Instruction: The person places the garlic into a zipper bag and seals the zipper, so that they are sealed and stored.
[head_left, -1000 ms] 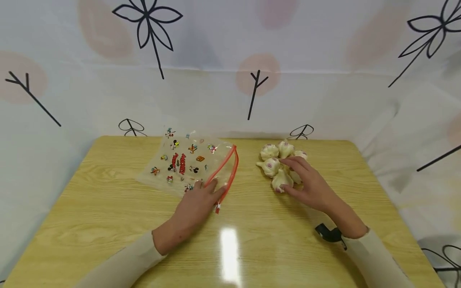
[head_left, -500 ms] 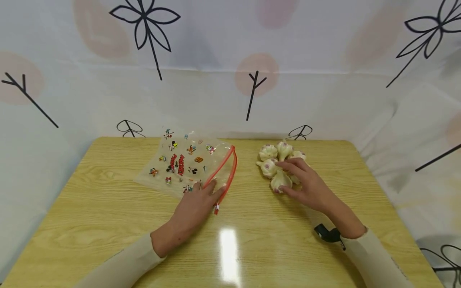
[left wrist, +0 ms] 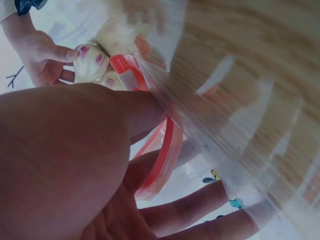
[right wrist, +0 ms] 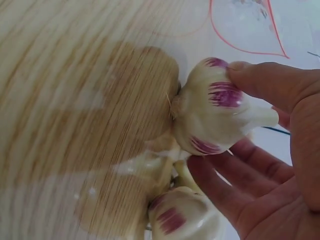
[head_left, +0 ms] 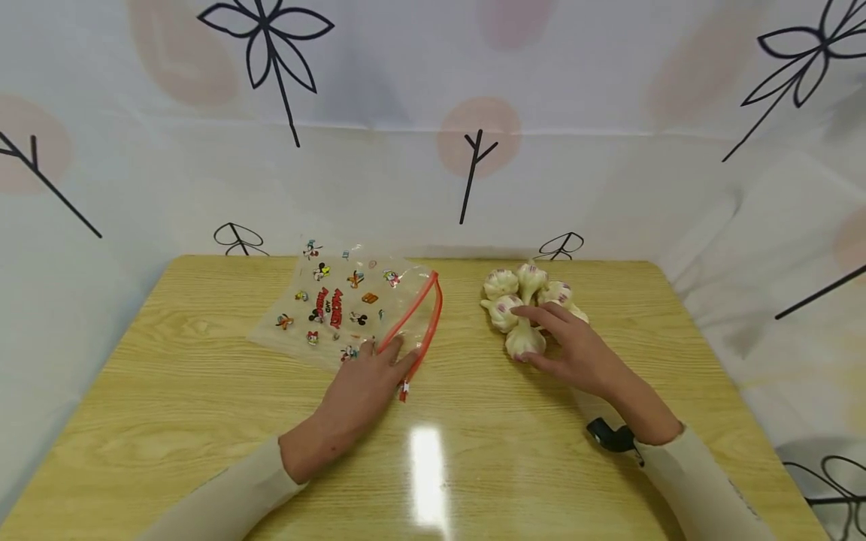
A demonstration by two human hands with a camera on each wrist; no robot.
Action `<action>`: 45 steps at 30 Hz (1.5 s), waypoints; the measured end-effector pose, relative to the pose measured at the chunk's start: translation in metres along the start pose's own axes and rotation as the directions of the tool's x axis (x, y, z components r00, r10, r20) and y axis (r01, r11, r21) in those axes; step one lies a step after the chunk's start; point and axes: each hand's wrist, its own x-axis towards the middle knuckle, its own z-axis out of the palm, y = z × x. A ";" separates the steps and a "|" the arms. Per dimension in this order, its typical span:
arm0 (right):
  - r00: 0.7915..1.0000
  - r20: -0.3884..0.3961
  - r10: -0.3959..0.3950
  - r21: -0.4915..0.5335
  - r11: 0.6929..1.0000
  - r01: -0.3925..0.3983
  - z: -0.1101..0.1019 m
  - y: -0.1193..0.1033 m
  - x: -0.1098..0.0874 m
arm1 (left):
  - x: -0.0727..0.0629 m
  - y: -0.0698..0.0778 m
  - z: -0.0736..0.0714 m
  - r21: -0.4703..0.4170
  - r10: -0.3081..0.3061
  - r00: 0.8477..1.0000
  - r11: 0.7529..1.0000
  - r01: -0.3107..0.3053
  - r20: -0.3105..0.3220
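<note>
At the right of the table, in the head view, my right hand [head_left: 580,347] holds the nearest garlic bulb [head_left: 525,341] of a small cluster. The right wrist view shows the thumb on one side of this white, purple-streaked garlic bulb [right wrist: 212,107] and the fingertips on the other. My left hand [head_left: 361,387] rests with fairly straight fingers on the mouth of a clear zip bag [head_left: 284,300] printed with cartoon figures. In the left wrist view, the bag's red zip strip [left wrist: 167,155] runs between thumb and fingers. Part of the strip is hidden by the hand.
Several other garlic bulbs [head_left: 501,284] sit close together behind and beside the held one. The wooden table [head_left: 169,421] ends at a patterned cloth backdrop [head_left: 379,188]. A black strap device [head_left: 609,434] is on the right wrist.
The right hand's fingers have shifted slightly left and settled around the nearest garlic bulb. The left hand and the bag stay put; the head view has drifted a little.
</note>
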 end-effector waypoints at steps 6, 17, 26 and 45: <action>0.999 0.032 0.016 0.002 1.000 -0.016 0.001 0.002 -0.001 | 0.000 0.001 0.002 -0.031 -0.006 1.000 0.999 0.007 0.014; 0.997 0.079 -0.002 -0.018 1.000 0.003 0.001 0.000 -0.002 | 0.000 0.001 0.000 -0.022 -0.004 1.000 1.000 0.005 0.018; 0.997 0.082 -0.013 0.024 1.000 0.011 -0.001 -0.007 -0.003 | 0.000 0.002 0.000 -0.023 0.000 1.000 1.000 0.000 0.015; 0.997 0.066 -0.038 0.180 0.983 0.025 0.003 -0.027 0.011 | 0.001 0.000 0.000 -0.012 -0.001 1.000 1.000 0.001 0.009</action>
